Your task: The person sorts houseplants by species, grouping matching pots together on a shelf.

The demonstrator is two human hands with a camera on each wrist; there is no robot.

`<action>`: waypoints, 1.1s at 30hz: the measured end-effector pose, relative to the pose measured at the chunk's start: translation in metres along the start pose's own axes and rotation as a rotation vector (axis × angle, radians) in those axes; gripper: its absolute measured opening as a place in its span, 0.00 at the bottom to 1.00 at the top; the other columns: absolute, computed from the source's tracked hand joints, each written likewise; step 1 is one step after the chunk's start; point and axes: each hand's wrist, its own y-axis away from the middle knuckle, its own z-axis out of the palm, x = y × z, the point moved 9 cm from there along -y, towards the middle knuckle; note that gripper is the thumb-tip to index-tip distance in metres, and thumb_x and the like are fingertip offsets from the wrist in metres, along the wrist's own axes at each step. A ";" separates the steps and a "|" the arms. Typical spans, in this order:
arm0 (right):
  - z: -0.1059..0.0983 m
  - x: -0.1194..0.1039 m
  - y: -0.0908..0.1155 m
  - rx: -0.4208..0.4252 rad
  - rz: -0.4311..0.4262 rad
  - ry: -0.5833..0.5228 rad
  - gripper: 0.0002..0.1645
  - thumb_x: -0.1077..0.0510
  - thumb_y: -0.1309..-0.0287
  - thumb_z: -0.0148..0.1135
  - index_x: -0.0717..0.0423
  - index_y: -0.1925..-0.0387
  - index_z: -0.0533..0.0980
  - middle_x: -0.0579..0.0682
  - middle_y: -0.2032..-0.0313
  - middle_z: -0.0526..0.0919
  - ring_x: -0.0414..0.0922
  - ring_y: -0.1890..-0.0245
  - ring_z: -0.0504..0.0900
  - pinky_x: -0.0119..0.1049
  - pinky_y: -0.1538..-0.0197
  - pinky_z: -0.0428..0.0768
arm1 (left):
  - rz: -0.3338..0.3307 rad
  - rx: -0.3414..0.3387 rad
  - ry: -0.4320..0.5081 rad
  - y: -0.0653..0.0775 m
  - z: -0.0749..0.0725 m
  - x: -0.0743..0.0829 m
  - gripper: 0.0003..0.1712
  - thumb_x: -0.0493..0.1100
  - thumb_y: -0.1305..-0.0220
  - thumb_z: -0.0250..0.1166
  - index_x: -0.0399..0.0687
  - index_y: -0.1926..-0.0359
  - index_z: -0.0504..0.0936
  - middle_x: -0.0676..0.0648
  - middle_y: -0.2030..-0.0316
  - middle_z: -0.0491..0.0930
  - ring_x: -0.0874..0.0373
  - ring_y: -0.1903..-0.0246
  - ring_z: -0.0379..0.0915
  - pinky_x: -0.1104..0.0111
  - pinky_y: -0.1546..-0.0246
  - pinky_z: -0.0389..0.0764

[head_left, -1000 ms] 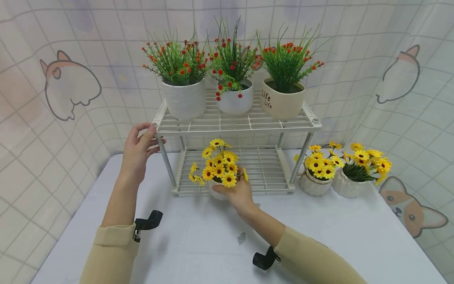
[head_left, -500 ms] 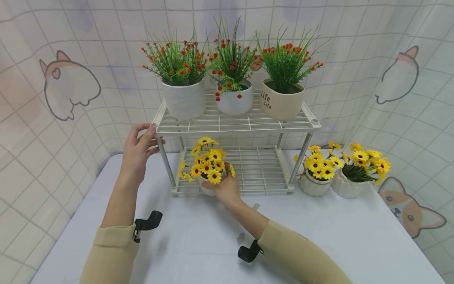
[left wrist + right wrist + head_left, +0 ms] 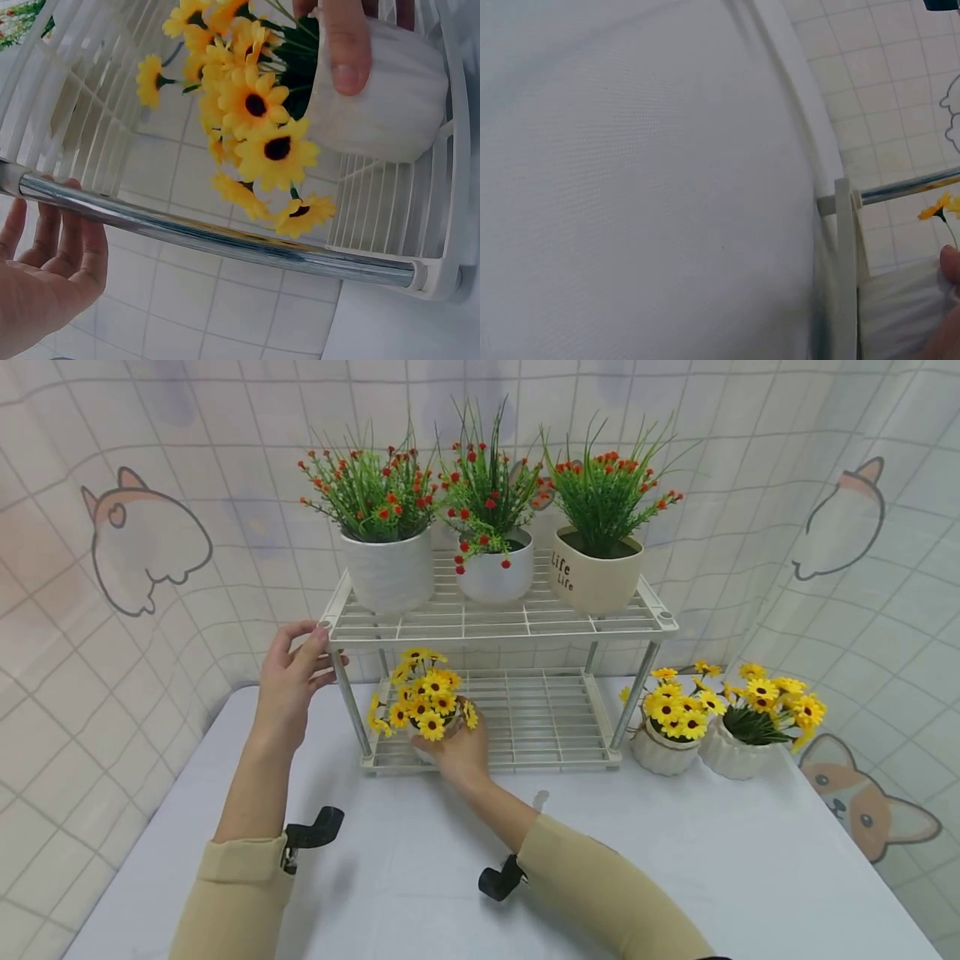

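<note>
My right hand (image 3: 459, 750) grips a small white pot (image 3: 390, 97) of yellow daisies (image 3: 423, 702), its thumb on the near side. The pot is at the left end of the lower shelf (image 3: 540, 718) of a two-tier white rack. In the left wrist view it stands over the shelf wires; whether it touches them I cannot tell. My left hand (image 3: 292, 672) holds the rack's upper left front corner, thumb on top and fingers behind the metal post (image 3: 217, 236). In the right wrist view only part of the right hand (image 3: 941, 337) shows at the edge.
On the upper shelf (image 3: 450, 625) stand three potted plants with red flowers: a white pot (image 3: 392, 572), a smaller white pot (image 3: 498, 572) and a cream pot (image 3: 600, 572). Two more daisy pots, one with twine (image 3: 666, 747) and one ribbed (image 3: 738, 747), stand on the white tablecloth right of the rack.
My right hand has carried the daisy pot leftward along the lower shelf, from about the middle-left to the left end. The left hand has stayed at the rack's corner.
</note>
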 end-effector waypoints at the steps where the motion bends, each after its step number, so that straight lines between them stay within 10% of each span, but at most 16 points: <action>1: 0.001 0.002 -0.002 -0.007 0.007 -0.046 0.51 0.55 0.57 0.86 0.60 0.34 0.69 0.53 0.39 0.78 0.50 0.38 0.77 0.40 0.34 0.71 | -0.001 0.000 0.007 0.000 0.000 0.000 0.20 0.55 0.24 0.61 0.54 0.40 0.71 0.49 0.54 0.81 0.55 0.55 0.81 0.68 0.50 0.77; 18: 0.017 0.006 -0.023 -0.069 -0.036 -0.052 0.42 0.53 0.53 0.85 0.56 0.38 0.74 0.51 0.49 0.83 0.47 0.49 0.81 0.38 0.44 0.78 | -0.004 0.027 0.003 0.001 0.000 0.000 0.20 0.55 0.24 0.61 0.55 0.39 0.70 0.51 0.54 0.81 0.56 0.55 0.80 0.69 0.49 0.76; 27: 0.003 0.025 -0.008 -0.133 0.207 -0.013 0.59 0.57 0.52 0.82 0.65 0.25 0.57 0.64 0.31 0.69 0.61 0.31 0.68 0.53 0.29 0.65 | -0.002 0.024 -0.006 0.001 0.001 -0.001 0.20 0.55 0.24 0.61 0.54 0.39 0.70 0.50 0.54 0.81 0.56 0.55 0.80 0.68 0.48 0.75; 33: -0.012 0.030 0.007 -0.243 0.231 -0.024 0.51 0.58 0.46 0.78 0.66 0.28 0.59 0.65 0.34 0.70 0.61 0.33 0.70 0.53 0.34 0.71 | 0.000 0.022 0.000 0.001 0.001 -0.002 0.20 0.55 0.24 0.61 0.55 0.39 0.70 0.50 0.54 0.81 0.56 0.55 0.80 0.67 0.48 0.75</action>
